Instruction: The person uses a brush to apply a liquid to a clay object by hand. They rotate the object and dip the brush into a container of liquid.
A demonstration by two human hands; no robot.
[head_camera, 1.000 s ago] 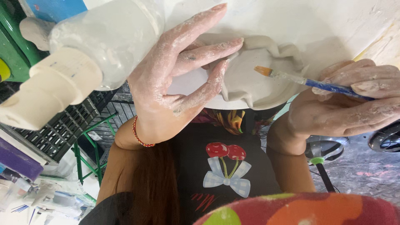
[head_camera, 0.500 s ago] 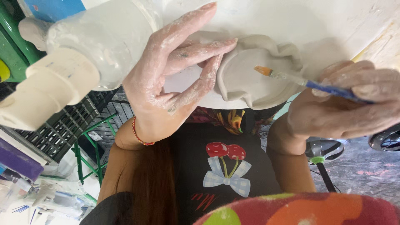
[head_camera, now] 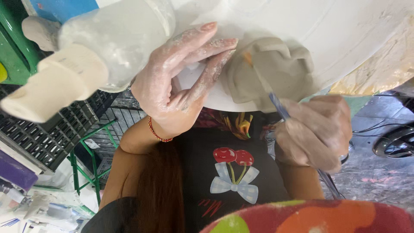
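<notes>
At the edge of the round white surface [head_camera: 345, 34], the grey, soft-looking lump of wet clay [head_camera: 271, 71] is lying against the rim, between the two hands. The left hand [head_camera: 177, 92], dusted with dried clay, is resting its extended fingertips [head_camera: 222, 54] against the left side of the lump; the fingers are lying nearly straight and close together, so this grip is narrow and is pressing rather than enclosing anything. A thin red cord bracelet [head_camera: 158, 133] is circling the left wrist.

The right hand [head_camera: 315, 131] is closing its grip firmly around the slim blue-handled brush [head_camera: 280, 110]. The handle is passing through the fist and is extending below it, while the orange-tinted tip is touching the upper left part of the lump. The lump is therefore lying above and to the left of the right grip, apart from the fist and reached only by the brush.

A large translucent plastic bottle with a clay-smeared cream cap [head_camera: 86, 56] is lying tilted just left of the left hand, near its knuckles. A black plastic grid crate [head_camera: 47, 138] is sitting below the bottle. A black garment printed with red cherries and a pale blue bow [head_camera: 233, 172] is showing between the forearms.
</notes>
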